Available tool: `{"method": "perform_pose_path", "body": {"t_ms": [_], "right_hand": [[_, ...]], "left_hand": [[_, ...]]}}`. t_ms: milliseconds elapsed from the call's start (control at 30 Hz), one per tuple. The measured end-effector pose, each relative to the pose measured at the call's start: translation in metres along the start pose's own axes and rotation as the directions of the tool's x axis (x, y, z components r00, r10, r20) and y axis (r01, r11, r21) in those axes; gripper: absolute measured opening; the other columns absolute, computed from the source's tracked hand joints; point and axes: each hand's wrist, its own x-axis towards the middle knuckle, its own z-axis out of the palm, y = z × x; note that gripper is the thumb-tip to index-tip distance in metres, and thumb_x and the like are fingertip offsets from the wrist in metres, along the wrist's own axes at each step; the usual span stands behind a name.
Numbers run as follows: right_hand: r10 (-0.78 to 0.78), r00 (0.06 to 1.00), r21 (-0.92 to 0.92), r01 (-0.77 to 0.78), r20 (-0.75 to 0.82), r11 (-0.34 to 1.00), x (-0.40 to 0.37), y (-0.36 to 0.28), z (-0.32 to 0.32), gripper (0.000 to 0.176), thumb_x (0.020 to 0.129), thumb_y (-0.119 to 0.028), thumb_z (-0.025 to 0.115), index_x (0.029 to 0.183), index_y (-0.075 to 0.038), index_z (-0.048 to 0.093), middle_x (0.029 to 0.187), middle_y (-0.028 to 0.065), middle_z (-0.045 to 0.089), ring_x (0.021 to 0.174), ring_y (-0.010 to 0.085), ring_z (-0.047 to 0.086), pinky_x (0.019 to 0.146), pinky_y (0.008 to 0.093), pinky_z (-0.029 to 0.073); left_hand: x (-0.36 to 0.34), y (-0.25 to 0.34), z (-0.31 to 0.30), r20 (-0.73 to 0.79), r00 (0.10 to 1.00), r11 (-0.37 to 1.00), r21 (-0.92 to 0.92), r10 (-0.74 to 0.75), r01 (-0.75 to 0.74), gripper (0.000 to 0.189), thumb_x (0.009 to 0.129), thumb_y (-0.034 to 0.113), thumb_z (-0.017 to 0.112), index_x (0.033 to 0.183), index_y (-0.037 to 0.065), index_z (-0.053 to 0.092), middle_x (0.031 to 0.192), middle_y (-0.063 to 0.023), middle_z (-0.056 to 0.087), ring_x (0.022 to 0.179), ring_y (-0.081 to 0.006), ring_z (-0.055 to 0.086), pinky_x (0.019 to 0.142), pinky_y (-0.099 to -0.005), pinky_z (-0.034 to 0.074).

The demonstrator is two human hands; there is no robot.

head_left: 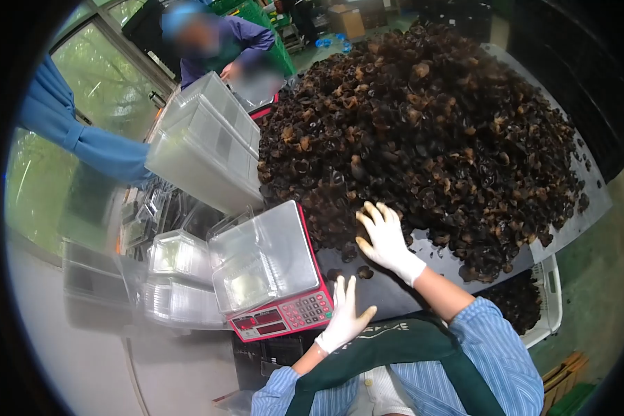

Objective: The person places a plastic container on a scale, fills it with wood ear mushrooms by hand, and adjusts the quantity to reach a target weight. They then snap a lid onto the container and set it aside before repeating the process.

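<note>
A large heap of dark brown wood ear mushrooms (423, 139) covers most of the table. My right hand (388, 243), in a white glove with yellowed fingertips, lies at the heap's near edge with its fingers spread; I see nothing held in it. My left hand (347, 315), gloved alike, is beside the keypad of a red digital scale (312, 310), fingers apart and nothing in them. On the scale's metal plate sits a clear plastic container (246, 281). A few loose mushroom pieces (365, 272) lie between my two hands.
Tall stacks of clear plastic containers (204, 145) stand beyond the scale, with more stacked clear boxes (179, 256) to its left. A white basket (553, 298) holding mushrooms is at the right. Across the table, a person in a blue cap (218, 45) works near another scale.
</note>
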Motion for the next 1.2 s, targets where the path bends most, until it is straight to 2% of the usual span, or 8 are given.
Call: {"method": "perform_pose_path", "body": {"t_ms": [200, 433, 600, 700, 867, 1033, 1133, 1200], "right_hand": [[-0.352, 0.877, 0.122, 0.330, 0.328, 0.936, -0.043, 0.010, 0.010, 0.021, 0.074, -0.025, 0.065, 0.090, -0.011, 0.062, 0.118, 0.0090, 0.055, 0.116, 0.0291, 0.046, 0.098, 0.0465, 0.033], [-0.273, 0.938, 0.262, 0.214, 0.213, 0.941, -0.071, 0.014, -0.031, 0.029, 0.070, -0.021, 0.070, 0.097, -0.014, 0.061, 0.118, 0.0081, 0.053, 0.109, 0.0277, 0.048, 0.094, 0.0441, 0.035], [-0.024, 0.991, 0.032, 0.020, 0.135, 0.999, -0.015, 0.019, 0.000, 0.058, 0.071, -0.034, 0.067, 0.122, -0.009, 0.052, 0.138, 0.0187, 0.037, 0.127, 0.0377, 0.032, 0.103, 0.0504, 0.025], [-0.198, 0.940, 0.086, 0.181, 0.279, 0.980, -0.025, 0.014, 0.016, 0.054, 0.075, -0.033, 0.064, 0.121, -0.008, 0.053, 0.136, 0.0186, 0.039, 0.124, 0.0379, 0.036, 0.103, 0.0508, 0.027], [-0.331, 0.865, 0.230, 0.258, 0.377, 0.938, -0.060, 0.005, -0.025, 0.038, 0.075, -0.025, 0.065, 0.108, -0.009, 0.059, 0.127, 0.0083, 0.050, 0.120, 0.0289, 0.042, 0.105, 0.0479, 0.028], [-0.205, 0.951, 0.267, 0.140, 0.231, 0.953, -0.061, 0.018, -0.042, 0.045, 0.073, -0.025, 0.068, 0.114, -0.011, 0.057, 0.129, 0.0106, 0.049, 0.122, 0.0335, 0.039, 0.103, 0.0484, 0.027], [-0.025, 0.943, 0.004, 0.025, 0.332, 1.000, -0.060, 0.011, -0.019, 0.061, 0.075, -0.037, 0.064, 0.128, -0.011, 0.048, 0.139, 0.0155, 0.038, 0.129, 0.0384, 0.031, 0.107, 0.0533, 0.020], [-0.214, 0.893, 0.131, 0.176, 0.396, 0.976, -0.062, 0.007, -0.013, 0.054, 0.077, -0.036, 0.064, 0.122, -0.009, 0.052, 0.139, 0.0145, 0.039, 0.130, 0.0388, 0.031, 0.106, 0.0549, 0.022]], "left_hand": [[0.035, -0.018, 0.039, -0.255, 0.965, 0.981, 0.165, -0.062, 0.106, 0.099, 0.070, 0.026, 0.075, 0.144, -0.001, 0.016, 0.144, -0.0344, 0.010, 0.134, -0.0528, 0.007, 0.108, -0.0572, 0.013], [0.039, -0.023, 0.049, -0.294, 0.943, 0.988, 0.047, 0.156, -0.149, 0.090, 0.065, 0.020, 0.077, 0.139, 0.001, 0.030, 0.141, -0.0325, 0.018, 0.131, -0.0511, 0.018, 0.107, -0.0557, 0.021], [0.072, -0.023, 0.037, -0.383, 0.922, 0.990, 0.098, -0.052, 0.097, 0.107, 0.064, 0.030, 0.080, 0.145, 0.004, 0.016, 0.145, -0.0317, 0.008, 0.135, -0.0478, 0.010, 0.108, -0.0549, 0.017], [0.074, -0.032, 0.045, -0.269, 0.963, 0.979, 0.183, -0.036, 0.088, 0.104, 0.065, 0.032, 0.079, 0.144, 0.005, 0.017, 0.145, -0.0312, 0.012, 0.134, -0.0479, 0.012, 0.109, -0.0554, 0.016], [0.033, -0.020, 0.049, -0.304, 0.950, 0.996, -0.032, 0.070, -0.084, 0.080, 0.062, 0.013, 0.077, 0.129, 0.005, 0.034, 0.135, -0.0305, 0.020, 0.125, -0.0489, 0.027, 0.104, -0.0505, 0.030], [0.029, -0.010, 0.043, -0.330, 0.944, 0.999, -0.014, 0.027, -0.034, 0.107, 0.060, 0.021, 0.082, 0.143, 0.003, 0.016, 0.141, -0.0336, 0.007, 0.129, -0.0502, 0.020, 0.105, -0.0515, 0.027], [0.050, -0.013, 0.037, -0.322, 0.946, 0.994, 0.106, 0.032, 0.002, 0.110, 0.060, 0.029, 0.082, 0.144, 0.003, 0.015, 0.144, -0.0340, 0.007, 0.133, -0.0524, 0.011, 0.107, -0.0567, 0.020], [0.055, -0.020, 0.039, -0.259, 0.964, 0.975, 0.222, 0.066, -0.008, 0.104, 0.060, 0.028, 0.080, 0.143, 0.003, 0.022, 0.144, -0.0322, 0.014, 0.133, -0.0527, 0.012, 0.108, -0.0582, 0.018]]}}
